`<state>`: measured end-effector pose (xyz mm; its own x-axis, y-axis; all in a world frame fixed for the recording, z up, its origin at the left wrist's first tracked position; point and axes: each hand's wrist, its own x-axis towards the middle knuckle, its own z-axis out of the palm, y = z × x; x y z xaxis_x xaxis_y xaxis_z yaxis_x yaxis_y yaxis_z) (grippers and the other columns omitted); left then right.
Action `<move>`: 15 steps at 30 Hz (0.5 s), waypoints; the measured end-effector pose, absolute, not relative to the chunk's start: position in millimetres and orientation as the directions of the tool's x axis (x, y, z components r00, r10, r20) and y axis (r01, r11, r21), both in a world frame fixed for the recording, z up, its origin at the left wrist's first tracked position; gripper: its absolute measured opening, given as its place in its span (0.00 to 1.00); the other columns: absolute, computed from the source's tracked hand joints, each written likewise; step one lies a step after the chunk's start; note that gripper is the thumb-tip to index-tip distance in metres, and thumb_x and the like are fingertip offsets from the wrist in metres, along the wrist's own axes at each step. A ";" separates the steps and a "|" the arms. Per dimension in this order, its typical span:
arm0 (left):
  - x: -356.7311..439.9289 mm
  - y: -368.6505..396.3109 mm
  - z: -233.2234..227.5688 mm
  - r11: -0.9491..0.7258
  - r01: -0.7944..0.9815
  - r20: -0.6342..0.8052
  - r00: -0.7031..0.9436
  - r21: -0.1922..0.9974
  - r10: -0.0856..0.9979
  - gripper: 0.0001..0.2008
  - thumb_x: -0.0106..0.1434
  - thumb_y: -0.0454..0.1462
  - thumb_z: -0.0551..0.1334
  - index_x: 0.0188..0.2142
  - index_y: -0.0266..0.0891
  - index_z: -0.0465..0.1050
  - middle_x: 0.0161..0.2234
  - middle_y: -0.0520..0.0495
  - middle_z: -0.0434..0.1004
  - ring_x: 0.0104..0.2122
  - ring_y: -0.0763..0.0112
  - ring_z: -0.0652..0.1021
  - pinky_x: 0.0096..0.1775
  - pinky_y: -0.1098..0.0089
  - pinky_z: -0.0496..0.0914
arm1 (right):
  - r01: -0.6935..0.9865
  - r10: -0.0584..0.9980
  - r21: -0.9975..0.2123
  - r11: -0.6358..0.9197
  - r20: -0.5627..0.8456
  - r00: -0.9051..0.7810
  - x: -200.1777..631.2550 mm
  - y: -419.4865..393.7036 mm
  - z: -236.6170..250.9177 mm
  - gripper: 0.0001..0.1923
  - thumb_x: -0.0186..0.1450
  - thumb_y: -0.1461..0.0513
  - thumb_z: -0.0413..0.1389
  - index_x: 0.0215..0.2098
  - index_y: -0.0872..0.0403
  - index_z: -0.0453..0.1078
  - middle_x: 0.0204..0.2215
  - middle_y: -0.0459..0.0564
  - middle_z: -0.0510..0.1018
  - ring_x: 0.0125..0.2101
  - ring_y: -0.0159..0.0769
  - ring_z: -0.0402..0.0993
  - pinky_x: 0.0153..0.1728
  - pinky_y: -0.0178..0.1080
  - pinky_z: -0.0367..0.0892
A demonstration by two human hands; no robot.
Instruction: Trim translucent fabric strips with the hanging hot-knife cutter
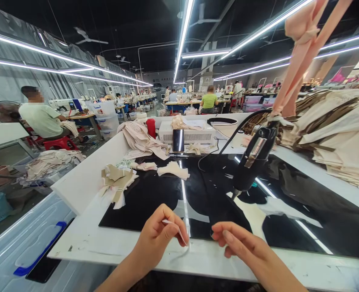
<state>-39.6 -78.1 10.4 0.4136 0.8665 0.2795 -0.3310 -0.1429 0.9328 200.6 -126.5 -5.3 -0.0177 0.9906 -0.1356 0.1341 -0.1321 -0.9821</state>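
My left hand (158, 237) pinches a thin pale strip or thread (176, 230) between thumb and fingers, just above the near edge of the white table (82, 243). Beside it, my right hand (243, 247) has its fingers loosely curled and close to the strip's end; whether it touches the strip I cannot tell. A black hanging tool (252, 162) with a pointed tip dangles above the glossy black mat (304, 211), a short way beyond my right hand.
Small cream and tan fabric pieces (117, 182) lie at the mat's left. A tall stack of cream bags (338, 134) fills the right side. A white box (188, 134), a red cup (151, 127) and a pink strap (301, 52) sit farther off. Other people sit at sewing tables (42, 117).
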 end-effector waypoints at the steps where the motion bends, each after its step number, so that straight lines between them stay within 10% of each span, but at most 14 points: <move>1: -39.0 -79.5 10.2 -0.161 -0.339 0.302 0.419 0.927 0.856 0.24 0.69 0.54 0.68 0.30 0.40 0.62 0.28 0.47 0.81 0.28 0.70 0.78 0.34 0.70 0.72 | 0.105 0.987 -0.982 -0.155 -0.159 -0.030 196.9 -124.8 -8.2 0.34 0.60 0.33 0.60 0.46 0.50 0.82 0.41 0.55 0.82 0.44 0.48 0.75 0.45 0.44 0.73; 9: -42.6 -86.0 -4.4 -0.283 -0.145 0.317 0.513 0.948 0.798 0.22 0.70 0.53 0.66 0.31 0.41 0.65 0.32 0.44 0.82 0.33 0.66 0.79 0.41 0.65 0.71 | -0.352 0.954 -0.891 -0.289 -0.234 -0.189 147.5 -120.6 -14.9 0.28 0.55 0.38 0.70 0.33 0.53 0.78 0.33 0.49 0.78 0.38 0.39 0.73 0.47 0.40 0.68; 15: -45.8 -71.2 -2.8 -0.070 -0.080 0.099 0.469 0.994 0.878 0.24 0.71 0.58 0.61 0.38 0.38 0.72 0.38 0.43 0.78 0.35 0.63 0.81 0.33 0.68 0.75 | -0.061 0.994 -0.994 -0.095 -0.092 -0.053 154.4 -107.1 2.9 0.25 0.62 0.39 0.64 0.30 0.51 0.73 0.22 0.43 0.71 0.28 0.35 0.66 0.34 0.37 0.64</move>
